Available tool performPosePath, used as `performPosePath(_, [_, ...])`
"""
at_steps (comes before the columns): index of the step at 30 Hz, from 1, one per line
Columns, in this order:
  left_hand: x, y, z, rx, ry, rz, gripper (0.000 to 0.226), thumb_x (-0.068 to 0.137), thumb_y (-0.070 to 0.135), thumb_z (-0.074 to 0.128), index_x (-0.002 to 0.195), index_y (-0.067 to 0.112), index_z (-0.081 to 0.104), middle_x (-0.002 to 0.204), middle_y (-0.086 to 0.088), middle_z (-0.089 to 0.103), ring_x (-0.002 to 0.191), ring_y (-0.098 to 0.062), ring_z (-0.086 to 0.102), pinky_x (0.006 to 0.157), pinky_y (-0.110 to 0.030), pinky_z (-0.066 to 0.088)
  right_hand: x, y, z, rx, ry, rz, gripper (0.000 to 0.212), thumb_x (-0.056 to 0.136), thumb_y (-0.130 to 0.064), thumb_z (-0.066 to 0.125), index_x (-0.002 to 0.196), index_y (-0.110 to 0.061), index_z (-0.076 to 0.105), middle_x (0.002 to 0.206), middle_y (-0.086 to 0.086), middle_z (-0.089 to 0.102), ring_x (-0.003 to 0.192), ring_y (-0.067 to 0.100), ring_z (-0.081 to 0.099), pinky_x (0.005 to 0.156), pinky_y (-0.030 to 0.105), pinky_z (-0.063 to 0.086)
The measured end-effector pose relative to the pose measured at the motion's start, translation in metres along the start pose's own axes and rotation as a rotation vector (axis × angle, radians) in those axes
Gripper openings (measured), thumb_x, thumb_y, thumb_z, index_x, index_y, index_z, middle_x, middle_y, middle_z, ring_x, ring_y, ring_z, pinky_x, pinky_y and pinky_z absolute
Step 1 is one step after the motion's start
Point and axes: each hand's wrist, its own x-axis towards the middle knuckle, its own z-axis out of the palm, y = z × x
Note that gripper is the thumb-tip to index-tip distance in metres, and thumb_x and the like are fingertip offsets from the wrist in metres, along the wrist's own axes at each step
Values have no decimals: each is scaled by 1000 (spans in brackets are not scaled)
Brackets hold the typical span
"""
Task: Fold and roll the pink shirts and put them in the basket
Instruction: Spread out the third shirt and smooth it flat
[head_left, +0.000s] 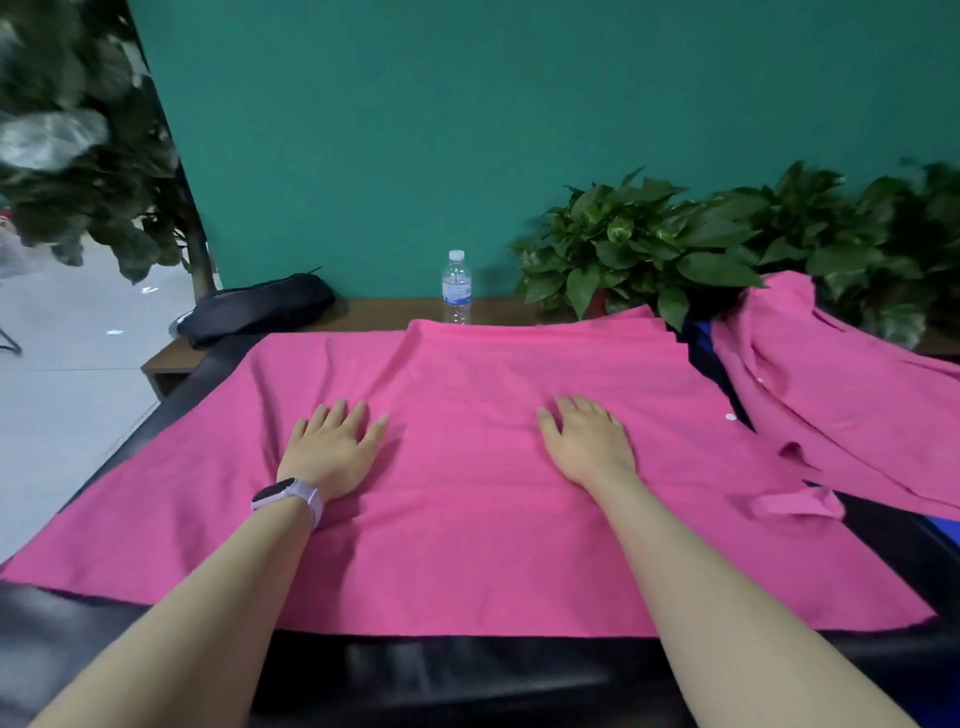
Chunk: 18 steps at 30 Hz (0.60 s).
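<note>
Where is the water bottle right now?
The water bottle stands upright at the far middle of the head view, on the brown shelf against the green wall, between the black bag and the potted plant.

A pink shirt (467, 493) lies spread flat across the middle of the frame, filling most of its lower half, with shallow creases near its upper left. A second pink shirt (831, 395) lies rumpled at the right edge, its white buttons showing, its lower hem overlapping the first.
</note>
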Motion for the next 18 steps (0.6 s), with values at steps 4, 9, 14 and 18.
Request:
performPosePath(4, [-68,7,-7,19,102,57,60,101,59,19,136,23,51,143,-7,48,138,-30,38,114,-46,27,-56,6,-19,12,34,-2,57,104,-51,30,145,-16,49,147,9,52,137,28,45,116,42,30])
performPosePath(9, [-133,59,-5,-30,124,218,54,104,51,30,140,16,51,147,-15,47,139,-32,39,114,-43,31,-119,37,-42,-54,51,29,55,102,-51,35,141,-15,52,140,11,55,131,31,48,113,44,32])
performPosePath(14, [-175,143,17,-19,-65,486,69,102,63,23,160,26,19,168,-4,9,155,-24,6,126,-42,7,-185,106,-62,-32,122,200,53,101,-46,42,140,-10,48,139,16,51,131,35,45,110,49,34])
performPosePath(18, [-192,170,26,61,-75,538,78,97,73,16,161,28,13,168,1,8,155,-19,3,126,-41,3,-247,154,-63,143,457,436,61,93,-39,63,135,3,48,134,25,50,127,43,46,105,56,40])
